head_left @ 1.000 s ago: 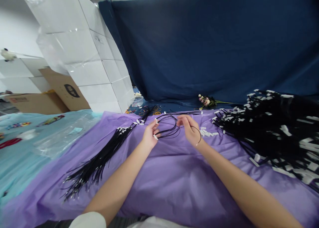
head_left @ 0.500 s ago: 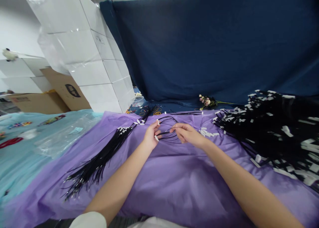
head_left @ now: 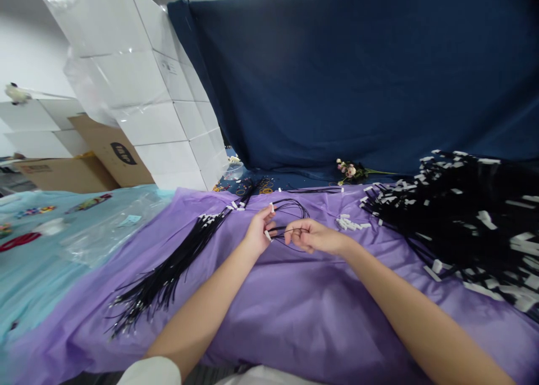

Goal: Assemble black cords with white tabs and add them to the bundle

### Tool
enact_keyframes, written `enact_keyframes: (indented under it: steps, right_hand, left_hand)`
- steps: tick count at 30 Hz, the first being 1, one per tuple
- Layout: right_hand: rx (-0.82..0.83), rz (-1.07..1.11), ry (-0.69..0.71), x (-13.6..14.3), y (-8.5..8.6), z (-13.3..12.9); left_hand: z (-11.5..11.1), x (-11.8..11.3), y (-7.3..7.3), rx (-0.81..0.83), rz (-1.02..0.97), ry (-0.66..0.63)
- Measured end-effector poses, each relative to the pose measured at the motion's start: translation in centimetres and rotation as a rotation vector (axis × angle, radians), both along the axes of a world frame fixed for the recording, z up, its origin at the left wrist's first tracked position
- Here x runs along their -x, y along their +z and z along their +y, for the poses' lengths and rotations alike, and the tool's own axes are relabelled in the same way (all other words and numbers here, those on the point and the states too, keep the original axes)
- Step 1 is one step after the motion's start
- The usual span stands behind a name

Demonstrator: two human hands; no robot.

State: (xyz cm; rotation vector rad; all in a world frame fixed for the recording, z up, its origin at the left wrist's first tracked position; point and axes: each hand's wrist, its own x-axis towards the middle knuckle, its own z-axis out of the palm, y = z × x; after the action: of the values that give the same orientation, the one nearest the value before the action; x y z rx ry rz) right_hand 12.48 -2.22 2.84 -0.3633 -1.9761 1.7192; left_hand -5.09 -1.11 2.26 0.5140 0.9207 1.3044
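Note:
My left hand [head_left: 259, 229] is closed on a looped bundle of thin black cords [head_left: 298, 204] with white tabs at its ends, held above the purple cloth. My right hand [head_left: 314, 236] reaches in from the right with curled fingers against the lower strands; thumb and forefinger are pinched together at the cords. Left of my hands lies a long bunch of black cords [head_left: 185, 250] with white tabs at its upper end. Just right of my right hand is a small pile of white tabs [head_left: 351, 223].
A large heap of black cords [head_left: 458, 222] with white tabs fills the right side. White boxes [head_left: 160, 115] are stacked at the back left, beside a blue curtain [head_left: 357, 82]. A sprig of artificial flowers [head_left: 349, 172] lies behind. Turquoise cloth [head_left: 42, 278] covers the left.
My right hand has shifted slightly down, its fingers now at the lower strands of the loop. My left hand has moved a little to the right with the cords.

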Motion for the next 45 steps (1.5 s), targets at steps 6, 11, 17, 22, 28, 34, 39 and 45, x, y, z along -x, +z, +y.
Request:
enact_keyframes:
  steps: [6,11,17,22,28,34,39,45]
  right_hand:
    - [0.035,0.019,-0.098,0.5,0.0,-0.5]
    - [-0.030,0.006,-0.151,0.6,-0.3,-0.2]
    - [0.084,0.126,-0.332,1.0,-0.5,0.1]
    - [0.142,0.157,-0.617,1.0,-0.7,0.8]
    - [-0.069,0.147,-0.905,1.2,-1.1,1.5]
    - [-0.117,0.214,-1.020,1.1,-1.5,1.9]
    - [-0.109,0.243,-1.051,1.0,-1.6,2.2]
    - [-0.124,0.235,-1.057,1.0,-1.7,2.3]
  left_hand:
    - [-0.1,-0.2,-0.1,-0.016,0.005,-0.018]
    - [-0.3,-0.4,0.0,-0.022,0.023,-0.017]
    - [-0.5,-0.5,0.2,0.008,0.039,-0.017]
    - [-0.4,-0.6,0.3,-0.001,0.050,0.008]
    - [-0.4,-0.6,0.2,-0.051,0.037,0.017]
    - [-0.5,-0.7,0.2,-0.106,0.052,-0.011]
    - [-1.0,-1.0,0.4,-0.133,0.045,-0.046]
    - [-1.2,-1.1,0.4,-0.140,0.029,-0.076]
